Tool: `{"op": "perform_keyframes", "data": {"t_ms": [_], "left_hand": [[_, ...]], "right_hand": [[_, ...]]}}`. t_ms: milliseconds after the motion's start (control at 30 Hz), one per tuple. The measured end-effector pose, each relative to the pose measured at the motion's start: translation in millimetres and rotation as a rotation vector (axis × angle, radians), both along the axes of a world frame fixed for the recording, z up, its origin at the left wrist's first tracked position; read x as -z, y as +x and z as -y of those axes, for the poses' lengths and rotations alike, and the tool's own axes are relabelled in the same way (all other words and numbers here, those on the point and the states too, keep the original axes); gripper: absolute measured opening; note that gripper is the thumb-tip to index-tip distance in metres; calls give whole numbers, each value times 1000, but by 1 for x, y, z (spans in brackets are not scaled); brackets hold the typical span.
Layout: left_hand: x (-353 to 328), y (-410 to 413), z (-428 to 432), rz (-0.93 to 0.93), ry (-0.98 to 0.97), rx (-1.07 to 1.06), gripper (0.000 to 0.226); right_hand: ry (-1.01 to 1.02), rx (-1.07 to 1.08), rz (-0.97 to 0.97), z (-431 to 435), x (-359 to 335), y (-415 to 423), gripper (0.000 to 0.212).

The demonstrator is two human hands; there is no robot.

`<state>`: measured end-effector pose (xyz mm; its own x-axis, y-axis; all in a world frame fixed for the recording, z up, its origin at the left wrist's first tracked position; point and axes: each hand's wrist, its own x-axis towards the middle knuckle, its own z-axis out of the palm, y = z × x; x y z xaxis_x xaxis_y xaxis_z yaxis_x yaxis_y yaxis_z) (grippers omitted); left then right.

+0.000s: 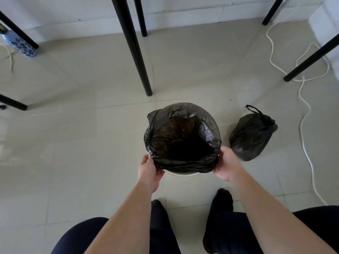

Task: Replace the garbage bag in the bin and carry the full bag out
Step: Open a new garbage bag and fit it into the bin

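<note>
The left hand (149, 169) and right hand (226, 165) each gripped the near edge of the liner (183, 136), fingers curled on the plastic folded over the rim of the bin (180, 174). The bin stood on the floor (82, 143). The tied full bag (252, 138) lay just right of it.

Left grip (149, 171), right grip (226, 165), both clasping, arms outstretched

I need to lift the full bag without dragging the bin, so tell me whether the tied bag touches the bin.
Apart. The head view shows a strip of bare floor tile between the tied bag and the bin.
</note>
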<state>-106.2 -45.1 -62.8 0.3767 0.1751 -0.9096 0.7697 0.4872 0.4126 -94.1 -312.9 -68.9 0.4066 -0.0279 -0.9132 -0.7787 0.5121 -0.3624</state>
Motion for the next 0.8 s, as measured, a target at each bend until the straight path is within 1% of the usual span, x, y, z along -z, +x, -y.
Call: {"op": "perform_keyframes", "data": {"t_ms": [100, 200, 233, 400, 500, 567, 633, 667, 767, 800], "left_hand": [[2, 3, 1, -3, 17, -29, 14], [5, 5, 0, -16, 134, 34, 20], [5, 5, 0, -18, 138, 33, 20], [-6, 2, 3, -83, 79, 59, 25], [-9, -1, 5, -142, 71, 88, 23], [-10, -3, 7, -199, 38, 58, 27], [-4, -6, 9, -245, 20, 21, 32], [1, -7, 10, -257, 25, 3, 30], [11, -8, 12, -221, 1, -74, 27], [10, -6, 13, -204, -18, -91, 30]], "right_hand": [[-41, -60, 3, -3, -5, 8, 38], [-79, -96, 4, -3, -8, 13, 40], [-93, -98, 8, -4, -8, 15, 40], [-200, -147, 7, -14, -7, 17, 33], [-197, -95, 11, -22, 2, 16, 39], [-191, -41, -1, -27, 5, 18, 46], [-214, -19, -22, -32, 3, 19, 47], [-206, -6, -29, -34, 3, 21, 46], [-193, 1, -40, -33, 11, 23, 49], [-202, 3, -40, -30, 13, 24, 48]]}}
